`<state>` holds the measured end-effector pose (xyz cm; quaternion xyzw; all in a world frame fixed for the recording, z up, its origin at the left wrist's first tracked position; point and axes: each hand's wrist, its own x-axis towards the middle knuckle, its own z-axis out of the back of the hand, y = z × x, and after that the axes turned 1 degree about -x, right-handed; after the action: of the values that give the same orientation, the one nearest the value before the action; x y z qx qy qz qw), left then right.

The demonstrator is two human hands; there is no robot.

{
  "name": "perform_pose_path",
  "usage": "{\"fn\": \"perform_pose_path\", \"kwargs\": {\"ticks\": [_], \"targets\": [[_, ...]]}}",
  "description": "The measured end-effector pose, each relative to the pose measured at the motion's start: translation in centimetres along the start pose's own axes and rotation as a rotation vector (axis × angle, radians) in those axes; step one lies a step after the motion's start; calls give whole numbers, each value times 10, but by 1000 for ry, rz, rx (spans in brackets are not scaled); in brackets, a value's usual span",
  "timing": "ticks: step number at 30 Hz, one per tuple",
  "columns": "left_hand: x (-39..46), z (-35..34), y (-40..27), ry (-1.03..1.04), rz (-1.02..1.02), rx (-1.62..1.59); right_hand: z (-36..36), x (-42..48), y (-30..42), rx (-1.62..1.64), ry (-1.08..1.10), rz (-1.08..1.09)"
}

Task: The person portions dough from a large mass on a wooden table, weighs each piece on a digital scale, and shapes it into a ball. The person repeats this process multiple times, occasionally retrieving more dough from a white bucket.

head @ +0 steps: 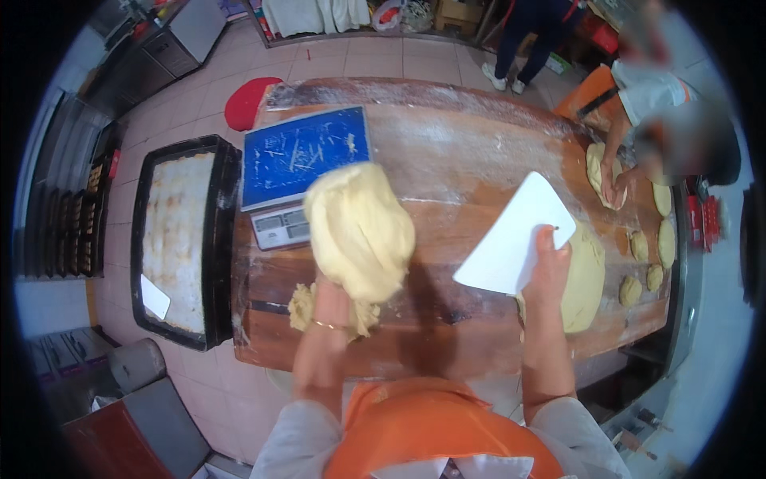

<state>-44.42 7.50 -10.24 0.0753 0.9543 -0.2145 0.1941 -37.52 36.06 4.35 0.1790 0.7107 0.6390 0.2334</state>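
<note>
A large lump of pale yellow dough point(359, 230) is held up by my left hand point(333, 297), whose fingers are hidden beneath it. The lump overlaps the near right corner of a digital scale with a blue platform point(299, 155). Behind my left wrist, rough dough scraps point(302, 308) lie on the wooden worktable point(443, 233). My right hand point(547, 266) grips a white plastic dough scraper point(514, 239), thumb on its face. Just right of that hand, a big flattened mass of dough point(585, 281) rests on the wood, partly covered by my hand and forearm.
At the right end, a co-worker's hands point(613, 185) press a dough piece point(595, 164). Several small dough pieces point(630, 290) sit nearby. Left of the table are black-rimmed baking trays point(209, 251), with another white scraper point(154, 297) on top. Another person's legs point(526, 45) show beyond.
</note>
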Motion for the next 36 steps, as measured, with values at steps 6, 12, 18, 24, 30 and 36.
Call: {"fn": "perform_pose_path", "kwargs": {"ticks": [6,12,18,24,30,36], "targets": [[74,-35,-111,-37,-285,213,18,-28,-30,-160,4,-133],[147,-17,-154,181,-423,844,19,-55,-47,-300,-44,-135],[169,-11,-157,143,-642,1913,39,-60,-50,-361,30,-142],[104,-59,-148,-291,-1050,2190,67,-78,-50,-387,-74,-121],[-6,72,-172,-255,-986,1422,107,-109,-71,-437,55,-303],[-246,212,-81,-398,-583,1566,192,-148,-176,-570,28,-110]]}}
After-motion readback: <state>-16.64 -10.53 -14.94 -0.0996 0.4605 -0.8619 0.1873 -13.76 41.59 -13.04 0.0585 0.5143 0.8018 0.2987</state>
